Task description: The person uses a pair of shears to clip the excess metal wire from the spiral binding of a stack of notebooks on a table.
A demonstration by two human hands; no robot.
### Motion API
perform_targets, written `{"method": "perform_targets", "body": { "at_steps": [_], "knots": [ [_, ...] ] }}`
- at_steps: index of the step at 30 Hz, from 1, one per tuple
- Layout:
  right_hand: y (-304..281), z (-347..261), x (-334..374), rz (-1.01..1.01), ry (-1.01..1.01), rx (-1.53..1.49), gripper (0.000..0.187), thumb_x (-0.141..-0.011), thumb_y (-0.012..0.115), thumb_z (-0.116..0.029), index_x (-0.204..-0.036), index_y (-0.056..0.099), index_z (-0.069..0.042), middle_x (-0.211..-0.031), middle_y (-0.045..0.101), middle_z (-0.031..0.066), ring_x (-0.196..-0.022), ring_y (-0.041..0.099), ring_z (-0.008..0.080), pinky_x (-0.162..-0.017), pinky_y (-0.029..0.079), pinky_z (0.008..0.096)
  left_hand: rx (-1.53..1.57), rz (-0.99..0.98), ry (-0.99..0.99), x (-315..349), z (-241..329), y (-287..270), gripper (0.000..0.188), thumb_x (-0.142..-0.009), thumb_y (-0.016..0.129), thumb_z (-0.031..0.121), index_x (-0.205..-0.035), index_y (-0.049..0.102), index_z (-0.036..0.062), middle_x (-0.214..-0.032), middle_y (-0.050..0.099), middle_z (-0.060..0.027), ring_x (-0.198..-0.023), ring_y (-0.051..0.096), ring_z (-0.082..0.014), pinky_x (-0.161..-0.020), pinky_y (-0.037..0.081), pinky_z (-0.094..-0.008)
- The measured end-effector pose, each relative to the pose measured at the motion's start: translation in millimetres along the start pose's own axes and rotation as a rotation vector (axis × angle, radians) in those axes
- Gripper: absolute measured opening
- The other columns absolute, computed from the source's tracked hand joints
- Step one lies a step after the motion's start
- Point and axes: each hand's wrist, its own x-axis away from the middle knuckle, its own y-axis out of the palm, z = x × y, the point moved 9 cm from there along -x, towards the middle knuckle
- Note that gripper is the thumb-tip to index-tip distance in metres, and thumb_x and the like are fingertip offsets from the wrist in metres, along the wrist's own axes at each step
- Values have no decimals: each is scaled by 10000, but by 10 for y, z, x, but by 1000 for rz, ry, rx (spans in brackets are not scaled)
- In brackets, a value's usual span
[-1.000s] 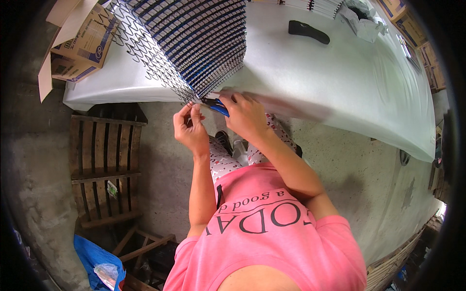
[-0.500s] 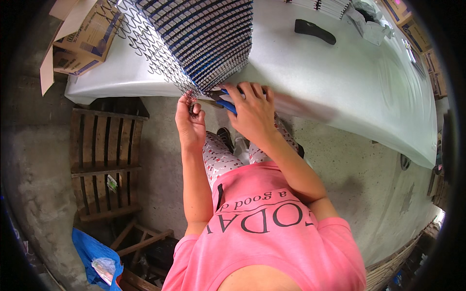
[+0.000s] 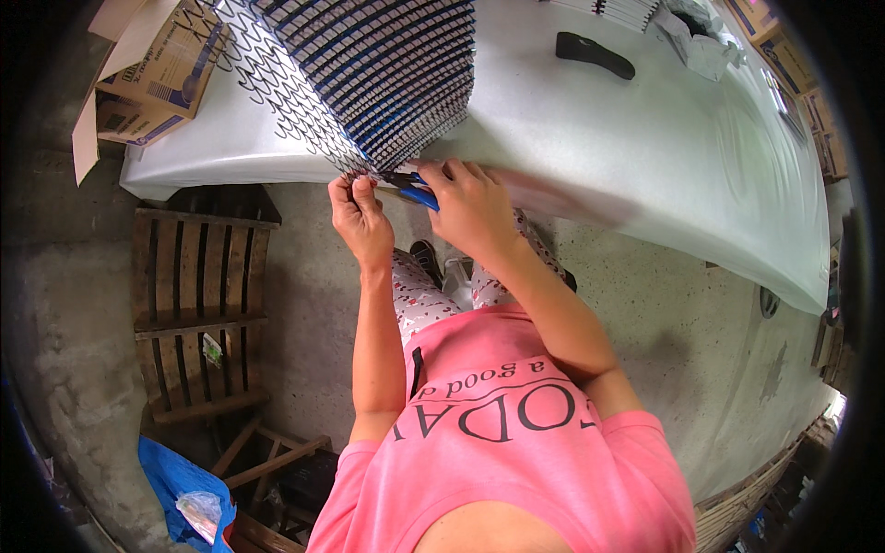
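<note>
A tall stack of spiral-bound books (image 3: 378,69) stands at the table's near edge, its dark coils in rows. Loose coil ends (image 3: 277,101) stick out from its left side. My right hand (image 3: 470,207) is closed round blue-handled pliers (image 3: 419,195), whose dark jaws point left at the stack's lowest corner. Just left of those jaws, my left hand (image 3: 362,221) is closed with thumb and fingers together at the coil ends. What it grips is hidden by the fingers.
A white-covered table (image 3: 553,120) spans the far side. On it lie a black, elongated object (image 3: 595,55) and more spiral-bound books (image 3: 622,11). An open cardboard box (image 3: 157,83) is at the far left. A wooden pallet (image 3: 203,304) and a blue bag (image 3: 184,488) are at left.
My left hand has turned and its fingers have closed in, hiding the dark bits seen in it before. My right hand and the pliers have shifted slightly left.
</note>
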Motion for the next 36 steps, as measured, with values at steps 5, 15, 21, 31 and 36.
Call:
{"method": "perform_targets", "body": {
  "at_steps": [5, 15, 21, 31, 36],
  "knots": [
    [78, 87, 29, -25, 44, -130, 373, -674, 697, -151, -1034, 608, -112, -893, 586, 66, -842, 592, 255, -746, 453, 414, 95, -2, -3, 14, -18, 12, 158, -982, 491, 221, -975, 481, 64, -806, 535, 11, -589, 402, -9, -477, 320, -164],
    [-265, -19, 2, 133, -11, 64, 393, -670, 724, -186, -1042, 606, -140, -924, 546, 45, -922, 537, 225, -829, 392, 432, 196, -9, 42, 108, -42, 33, 187, -964, 527, 220, -1032, 501, 47, -835, 566, -29, -622, 469, -44, -484, 376, -191],
    [-173, -39, -35, 67, -18, 19, 334, -683, 701, -166, -1001, 604, -127, -871, 567, 64, -850, 571, 259, -753, 435, 437, 193, 10, 26, 102, -40, 7, 182, -965, 526, 214, -1031, 508, 45, -824, 561, -25, -633, 467, -39, -488, 376, -191],
    [8, 85, -19, 38, 13, -66, 354, -688, 693, -157, -1025, 590, -128, -879, 579, 71, -838, 591, 265, -747, 450, 439, 376, 295, -126, 396, -89, 84, 215, -992, 460, 252, -996, 502, 42, -790, 534, -30, -595, 412, -54, -455, 337, -205],
    [-329, 1, 26, 156, -23, 18, 441, -667, 723, -176, -1084, 584, -150, -955, 552, 49, -936, 547, 241, -844, 395, 441, 1118, 249, -618, 333, -514, 47, 187, -902, 455, 172, -892, 540, 6, -788, 542, -82, -642, 454, -154, -503, 389, -247]
  ]
}}
